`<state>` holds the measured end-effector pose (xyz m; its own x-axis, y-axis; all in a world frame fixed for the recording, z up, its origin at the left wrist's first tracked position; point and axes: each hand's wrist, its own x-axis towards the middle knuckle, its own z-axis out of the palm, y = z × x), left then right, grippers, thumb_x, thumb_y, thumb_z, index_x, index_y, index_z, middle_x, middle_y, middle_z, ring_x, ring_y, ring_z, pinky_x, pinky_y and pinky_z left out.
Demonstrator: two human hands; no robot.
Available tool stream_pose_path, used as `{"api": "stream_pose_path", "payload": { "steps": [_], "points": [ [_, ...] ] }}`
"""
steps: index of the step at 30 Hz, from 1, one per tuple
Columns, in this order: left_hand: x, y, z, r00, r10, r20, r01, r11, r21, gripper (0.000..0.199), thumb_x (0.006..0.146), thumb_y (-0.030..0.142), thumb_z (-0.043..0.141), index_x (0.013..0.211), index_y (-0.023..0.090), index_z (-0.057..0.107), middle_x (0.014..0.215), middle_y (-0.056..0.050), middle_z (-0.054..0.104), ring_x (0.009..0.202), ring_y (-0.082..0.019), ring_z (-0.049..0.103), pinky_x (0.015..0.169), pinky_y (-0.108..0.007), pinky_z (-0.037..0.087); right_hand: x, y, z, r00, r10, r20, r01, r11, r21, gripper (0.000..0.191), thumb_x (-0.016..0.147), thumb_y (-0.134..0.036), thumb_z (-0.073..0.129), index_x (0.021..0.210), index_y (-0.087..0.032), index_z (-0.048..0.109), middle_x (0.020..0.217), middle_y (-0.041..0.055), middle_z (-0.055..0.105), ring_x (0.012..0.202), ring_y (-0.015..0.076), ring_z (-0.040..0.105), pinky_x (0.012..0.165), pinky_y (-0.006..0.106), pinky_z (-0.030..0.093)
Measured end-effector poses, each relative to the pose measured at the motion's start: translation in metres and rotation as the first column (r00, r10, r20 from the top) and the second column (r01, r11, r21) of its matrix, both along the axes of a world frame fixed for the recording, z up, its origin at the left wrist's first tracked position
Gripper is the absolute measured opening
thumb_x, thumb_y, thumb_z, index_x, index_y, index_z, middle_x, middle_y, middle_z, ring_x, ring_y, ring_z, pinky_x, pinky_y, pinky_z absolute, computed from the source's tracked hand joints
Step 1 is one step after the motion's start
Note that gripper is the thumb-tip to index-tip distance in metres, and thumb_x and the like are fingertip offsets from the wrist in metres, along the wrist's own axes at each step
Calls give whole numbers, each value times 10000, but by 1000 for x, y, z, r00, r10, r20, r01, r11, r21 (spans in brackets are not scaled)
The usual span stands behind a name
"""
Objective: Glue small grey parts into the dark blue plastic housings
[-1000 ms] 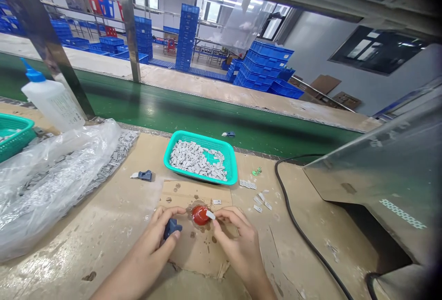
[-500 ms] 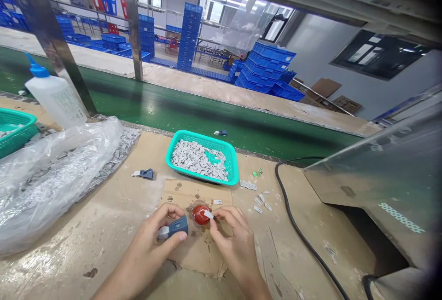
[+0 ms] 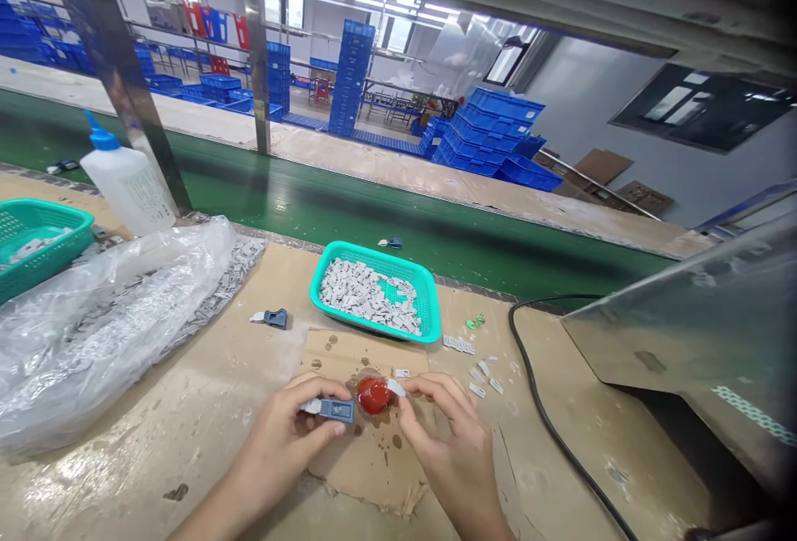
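Note:
My left hand (image 3: 290, 429) is closed on a dark blue plastic clip-shaped part (image 3: 337, 411) with a pale grey end pointing left. Between the thumb and fingertips of my right hand (image 3: 445, 437) is a small light grey plastic piece (image 3: 396, 388). That piece is at the right edge of a glossy red blob (image 3: 374, 396), which sits on a stained cardboard sheet (image 3: 349, 470). Whether the piece touches the blob I cannot tell. Just behind lies another small grey piece (image 3: 403, 373). A green basket (image 3: 434, 309) full of similar grey pieces stands beyond the cardboard.
A similar blue part (image 3: 274, 319) lies left of the basket, another (image 3: 391, 243) on the green conveyor belt (image 3: 299, 201). At left are a plastic bag (image 3: 124, 333), a bottle (image 3: 128, 184) and a second green basket (image 3: 43, 263). A black cable (image 3: 548, 408) runs down the right.
The blue part in my left hand has turned to lie more level. My right hand still pinches the grey piece at the red blob. The whole view has shifted slightly.

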<state>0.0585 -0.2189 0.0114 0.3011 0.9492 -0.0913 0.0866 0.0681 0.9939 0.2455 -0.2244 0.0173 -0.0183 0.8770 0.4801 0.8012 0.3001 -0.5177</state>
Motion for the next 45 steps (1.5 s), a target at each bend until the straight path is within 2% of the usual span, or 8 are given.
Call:
{"api": "stream_pose_path", "payload": {
  "steps": [7, 11, 14, 18, 23, 26, 32, 45],
  "points": [
    [-2, 1, -1, 999, 43, -10, -44, 998, -49, 150, 673, 143, 564, 809, 202, 588, 768, -27, 580, 652, -149, 498, 610, -271, 383, 1, 0, 1, 997, -29, -74, 21, 995, -102, 47, 715, -224, 502, 699, -210, 543, 705, 14, 572, 665, 182, 524, 614, 296, 387],
    [-5, 0, 0, 1000, 5, 29, -5, 1000, -16, 129, 711, 181, 562, 824, 213, 614, 901, -46, 609, 842, -186, 540, 760, -309, 396, -3, 0, 1, 992, 11, -124, -33, 984, -174, 63, 718, -228, 492, 679, -203, 535, 706, 22, 569, 608, 167, 500, 522, 262, 378],
    [-6, -3, 3, 999, -12, 46, 12, 1000, -13, 134, 729, 196, 559, 848, 222, 615, 954, -44, 602, 916, -189, 530, 817, -314, 379, -1, 2, 0, 995, 25, -93, -41, 984, -171, 68, 725, -224, 488, 685, -204, 539, 723, 23, 580, 657, 178, 514, 556, 275, 377],
    [-3, -10, 5, 982, -24, 186, 38, 997, -69, 124, 740, 187, 553, 855, 213, 590, 893, -28, 578, 848, -156, 532, 760, -281, 401, 4, 1, 0, 999, 7, -51, -14, 991, -132, 39, 700, -210, 507, 682, -211, 542, 701, 8, 580, 650, 183, 517, 609, 304, 373],
    [2, -17, 4, 949, 4, 316, 32, 994, -108, 117, 760, 197, 536, 875, 202, 552, 897, -24, 521, 801, -133, 514, 718, -271, 416, -6, -13, 10, 965, 98, -245, -135, 981, -140, 59, 717, -172, 494, 706, -205, 541, 708, 19, 568, 699, 181, 533, 636, 294, 398],
    [3, -19, 4, 959, -12, 284, 35, 996, -79, 126, 770, 184, 520, 891, 209, 544, 915, -24, 524, 806, -128, 514, 722, -267, 414, -17, -23, 15, 956, 170, -241, -202, 973, -116, 103, 708, -119, 489, 732, -205, 541, 717, 10, 555, 710, 172, 524, 658, 297, 394],
    [2, -20, 3, 993, -27, 118, 27, 1000, 2, 138, 773, 214, 519, 905, 229, 557, 957, -29, 530, 812, -137, 523, 707, -274, 425, -28, -25, 16, 978, 191, -84, -191, 982, 15, 134, 682, -75, 494, 724, -196, 536, 697, -11, 545, 692, 158, 503, 657, 302, 347],
    [2, -25, 3, 998, -45, 35, 42, 996, 84, 127, 779, 222, 508, 890, 244, 564, 908, -16, 539, 834, -145, 530, 680, -259, 461, -34, -27, 15, 974, 218, -64, -216, 976, 36, 132, 671, -59, 507, 706, -182, 537, 693, -20, 539, 687, 141, 475, 677, 297, 304]
  ]
}}
